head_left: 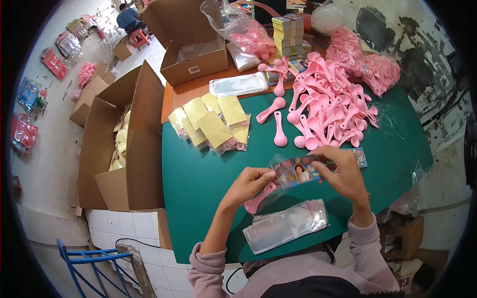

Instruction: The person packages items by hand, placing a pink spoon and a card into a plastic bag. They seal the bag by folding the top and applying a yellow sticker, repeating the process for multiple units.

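My left hand (248,185) pinches a clear plastic bag at its mouth. A pink measuring spoon (259,199) shows inside or behind that film, just below my thumb. Between the fingers of my right hand (343,171) is a colourful printed card (298,172), its left end right at the bag's opening. A stack of clear plastic bags (286,226) lies on the green table (198,198) close to my body. Behind my right hand a small stack of printed cards (358,156) is partly hidden. Beyond my hands spreads a large heap of pink spoons (330,104).
Filled bags with yellow card backs (214,126) lie at the left of the table. A cardboard box (144,149) with similar packs stands beside it. Banded card stacks (288,36), another box (196,64) and bagged spoons (380,72) sit at the back. A person (129,20) sits far off.
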Available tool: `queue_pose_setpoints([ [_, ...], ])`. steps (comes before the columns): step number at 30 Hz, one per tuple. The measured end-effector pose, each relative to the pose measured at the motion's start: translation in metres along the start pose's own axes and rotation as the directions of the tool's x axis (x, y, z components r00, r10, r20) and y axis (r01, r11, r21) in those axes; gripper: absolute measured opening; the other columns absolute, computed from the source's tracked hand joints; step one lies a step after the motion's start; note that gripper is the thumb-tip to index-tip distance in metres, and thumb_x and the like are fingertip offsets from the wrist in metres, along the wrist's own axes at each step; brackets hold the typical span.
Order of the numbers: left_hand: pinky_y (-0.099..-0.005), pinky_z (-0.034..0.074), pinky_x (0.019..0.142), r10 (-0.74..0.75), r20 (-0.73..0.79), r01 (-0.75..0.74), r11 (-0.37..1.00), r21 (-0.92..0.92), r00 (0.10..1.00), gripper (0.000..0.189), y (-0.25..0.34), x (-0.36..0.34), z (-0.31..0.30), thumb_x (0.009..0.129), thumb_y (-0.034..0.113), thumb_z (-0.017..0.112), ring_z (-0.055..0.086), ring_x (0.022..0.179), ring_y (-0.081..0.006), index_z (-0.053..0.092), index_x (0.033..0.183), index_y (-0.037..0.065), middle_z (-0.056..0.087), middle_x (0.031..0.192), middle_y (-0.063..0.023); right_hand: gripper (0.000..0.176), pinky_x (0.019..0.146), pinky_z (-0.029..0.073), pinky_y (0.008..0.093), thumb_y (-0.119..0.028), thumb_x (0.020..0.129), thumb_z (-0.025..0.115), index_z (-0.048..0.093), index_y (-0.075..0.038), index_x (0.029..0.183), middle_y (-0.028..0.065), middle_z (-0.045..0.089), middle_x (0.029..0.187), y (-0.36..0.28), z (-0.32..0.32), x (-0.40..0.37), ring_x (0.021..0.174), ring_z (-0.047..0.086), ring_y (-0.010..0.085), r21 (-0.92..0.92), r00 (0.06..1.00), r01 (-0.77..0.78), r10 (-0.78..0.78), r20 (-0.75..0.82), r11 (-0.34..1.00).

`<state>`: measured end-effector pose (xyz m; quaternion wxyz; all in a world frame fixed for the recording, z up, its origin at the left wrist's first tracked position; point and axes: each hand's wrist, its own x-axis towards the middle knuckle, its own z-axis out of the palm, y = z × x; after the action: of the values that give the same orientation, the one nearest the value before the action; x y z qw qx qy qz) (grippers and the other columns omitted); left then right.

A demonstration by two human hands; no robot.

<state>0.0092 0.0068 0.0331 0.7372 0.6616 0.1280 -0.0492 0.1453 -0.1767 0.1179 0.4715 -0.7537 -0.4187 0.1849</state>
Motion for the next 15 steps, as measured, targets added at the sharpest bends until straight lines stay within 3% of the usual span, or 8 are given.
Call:
queue_pose_setpoints([
  [3,-0.0203,0.047,0.063,0.003,-0.046,-0.003,1.0,-0.003,0.999,0.033,-0.001,0.0,0.002,0.092,0.024,0.049,0.054,0.07,-0.0065,0.061,0.1,-0.007,0.063,0.083,-0.0063,0.014,0.048,0.045,0.0221,-0.001,0.079,0.057,0.06,0.001,0.092,0.0079,0.061,0.075,0.013,-0.005,0.006,0.053,0.056,0.0109,-0.182,0.974,0.209,-0.188,0.124,0.961],
  [4,-0.02,0.047,0.064,-0.002,-0.029,0.001,1.0,-0.022,1.0,0.033,0.004,-0.001,0.004,0.092,0.023,0.049,0.054,0.07,-0.0062,0.06,0.1,-0.007,0.062,0.081,-0.0051,0.014,0.048,0.045,0.0221,-0.001,0.079,0.057,0.06,0.001,0.092,0.0079,0.061,0.075,0.011,-0.006,0.006,0.053,0.056,0.0109,-0.183,0.974,0.21,-0.189,0.126,0.96],
  [6,-0.0197,0.047,0.064,-0.007,-0.014,0.006,0.999,-0.04,1.0,0.032,0.007,-0.001,0.008,0.092,0.022,0.049,0.054,0.07,-0.0058,0.06,0.101,-0.007,0.061,0.079,-0.0039,0.013,0.049,0.045,0.0232,0.0,0.078,0.058,0.06,0.002,0.09,0.0083,0.061,0.075,0.004,-0.008,0.006,0.054,0.056,0.0113,-0.102,1.0,0.009,-0.006,0.03,0.995],
  [7,-0.0195,0.045,0.062,0.015,-0.01,-0.016,0.996,-0.082,1.0,0.032,0.008,0.0,0.01,0.092,0.023,0.049,0.052,0.068,-0.005,0.061,0.099,-0.006,0.06,0.077,-0.0024,0.013,0.049,0.045,0.0232,0.0,0.078,0.058,0.06,0.002,0.09,0.0083,0.061,0.075,0.003,-0.006,0.007,0.054,0.056,0.0113,-0.102,0.999,0.011,-0.008,0.032,0.995],
  [9,-0.0194,0.044,0.06,0.036,-0.006,-0.036,0.992,-0.124,0.999,0.032,0.007,-0.001,0.011,0.092,0.023,0.049,0.05,0.067,-0.0042,0.061,0.097,-0.006,0.059,0.074,-0.0009,0.013,0.048,0.045,0.0244,0.0,0.076,0.058,0.061,0.001,0.089,0.0084,0.061,0.076,0.001,-0.001,0.007,0.057,0.056,0.0113,0.032,0.974,-0.023,0.03,-0.223,0.999],
  [11,-0.0194,0.041,0.056,0.008,-0.021,-0.008,1.0,-0.003,1.0,0.033,0.007,0.0,0.008,0.091,0.025,0.05,0.046,0.063,-0.0037,0.063,0.091,-0.005,0.058,0.072,0.0005,0.013,0.051,0.046,0.0268,0.0,0.076,0.058,0.06,0.001,0.088,0.0102,0.061,0.076,-0.003,-0.002,0.005,0.059,0.057,0.0152,0.052,0.987,0.0,0.008,-0.157,0.999],
  [13,-0.0193,0.039,0.054,0.011,-0.018,-0.011,1.0,0.002,1.0,0.033,0.009,-0.001,0.007,0.091,0.025,0.05,0.045,0.062,-0.0033,0.063,0.088,-0.005,0.057,0.071,0.0013,0.012,0.054,0.046,0.0283,0.0,0.077,0.057,0.059,0.002,0.088,0.0119,0.059,0.075,-0.002,-0.003,0.005,0.059,0.057,0.0194,-0.203,0.995,0.095,-0.089,0.037,0.975],
  [15,-0.0192,0.036,0.052,0.016,-0.02,-0.015,1.0,0.006,1.0,0.034,0.007,-0.001,0.006,0.091,0.026,0.05,0.043,0.06,-0.0029,0.064,0.085,-0.004,0.056,0.069,0.0022,0.012,0.055,0.045,0.0295,0.0,0.077,0.056,0.058,0.002,0.089,0.0131,0.058,0.073,-0.001,-0.001,0.007,0.059,0.056,0.0227,-0.177,0.991,0.131,-0.125,0.046,0.975],
])
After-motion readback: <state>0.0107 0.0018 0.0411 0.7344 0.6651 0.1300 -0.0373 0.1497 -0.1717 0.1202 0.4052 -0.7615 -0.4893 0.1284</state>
